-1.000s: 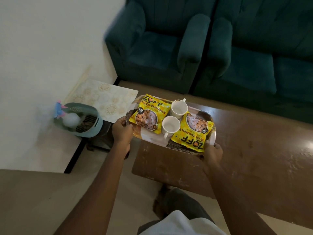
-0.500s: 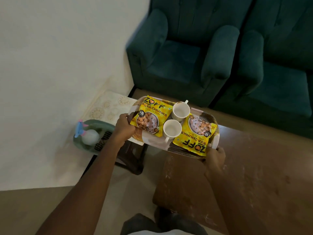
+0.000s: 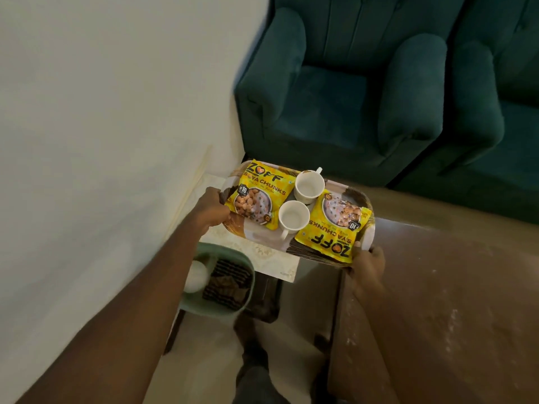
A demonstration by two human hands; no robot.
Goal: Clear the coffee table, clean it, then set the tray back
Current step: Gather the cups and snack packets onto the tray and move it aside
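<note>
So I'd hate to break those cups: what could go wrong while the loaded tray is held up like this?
1. The two cups stand loose on the tray; if the left hand or right hand dips, they may slide or tip.
2. The right packet reaches the tray's near edge by that hand and might slip off.
3. The basket takes part of the side table, so the tray could knock it if set down there.
</note>
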